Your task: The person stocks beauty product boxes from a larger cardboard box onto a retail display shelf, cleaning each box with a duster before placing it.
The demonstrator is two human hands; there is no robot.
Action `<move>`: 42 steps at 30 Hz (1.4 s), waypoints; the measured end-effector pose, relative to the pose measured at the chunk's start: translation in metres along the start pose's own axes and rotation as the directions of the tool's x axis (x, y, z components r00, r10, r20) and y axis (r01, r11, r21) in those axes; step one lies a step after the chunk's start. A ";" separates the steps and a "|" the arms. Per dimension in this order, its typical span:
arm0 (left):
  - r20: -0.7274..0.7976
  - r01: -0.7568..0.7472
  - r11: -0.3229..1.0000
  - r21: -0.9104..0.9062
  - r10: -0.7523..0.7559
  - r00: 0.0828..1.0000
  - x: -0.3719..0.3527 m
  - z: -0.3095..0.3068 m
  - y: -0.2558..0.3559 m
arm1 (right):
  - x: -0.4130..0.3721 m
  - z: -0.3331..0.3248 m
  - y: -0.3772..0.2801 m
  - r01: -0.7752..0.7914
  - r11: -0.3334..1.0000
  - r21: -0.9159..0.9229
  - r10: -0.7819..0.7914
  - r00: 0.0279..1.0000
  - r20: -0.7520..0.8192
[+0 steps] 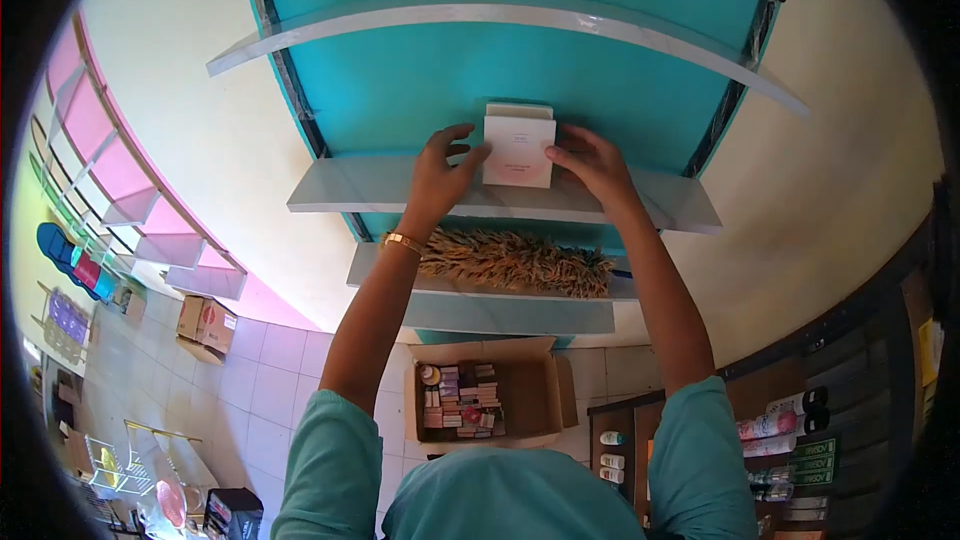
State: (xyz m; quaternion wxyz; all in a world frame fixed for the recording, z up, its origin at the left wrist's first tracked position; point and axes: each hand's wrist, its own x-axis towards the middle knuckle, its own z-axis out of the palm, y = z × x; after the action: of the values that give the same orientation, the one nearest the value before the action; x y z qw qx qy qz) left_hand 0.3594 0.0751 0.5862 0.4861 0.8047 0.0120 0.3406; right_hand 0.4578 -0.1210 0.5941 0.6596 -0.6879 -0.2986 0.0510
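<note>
A white and pale pink box (518, 152) stands upright on the grey shelf (350, 185), with another white box (520, 110) just behind it. My left hand (449, 168) is beside the front box's left edge, thumb near its side and fingers apart. On the other side, my right hand (592, 162) has its thumb against the box's right edge, with fingers reaching behind toward the rear box. A gold bracelet (403, 241) circles my left wrist. Below, a shaggy brown duster (515, 262) lies on a lower shelf.
An open cardboard box (535, 398) of small packages sits on the tiled floor. Another shelf (480, 13) curves across above my hands. Bottles (770, 425) and boxes fill racks at the lower right. A carton (206, 325) stands at the left.
</note>
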 end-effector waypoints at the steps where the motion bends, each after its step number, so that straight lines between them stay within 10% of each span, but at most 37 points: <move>1: 0.016 0.044 0.995 -0.092 -0.043 0.999 0.001 0.000 -0.002 | 0.000 0.001 0.000 0.003 1.000 0.015 -0.003 1.000 0.004; 9: 0.252 0.217 0.851 -0.478 -0.104 0.962 0.006 0.006 -0.001 | -0.002 0.015 -0.012 0.050 0.999 -0.005 -0.049 0.995 0.088; 42: 0.271 0.077 0.929 -0.362 0.026 0.962 0.008 0.006 -0.009 | 0.006 0.019 0.011 0.107 0.994 0.003 -0.107 0.990 -0.095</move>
State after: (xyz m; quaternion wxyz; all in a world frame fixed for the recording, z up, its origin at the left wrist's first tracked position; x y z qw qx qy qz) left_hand 0.3719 0.0785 0.5817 0.6301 0.7376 -0.1083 0.2171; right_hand 0.4574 -0.1008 0.5834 0.6774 -0.6699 -0.3034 -0.0158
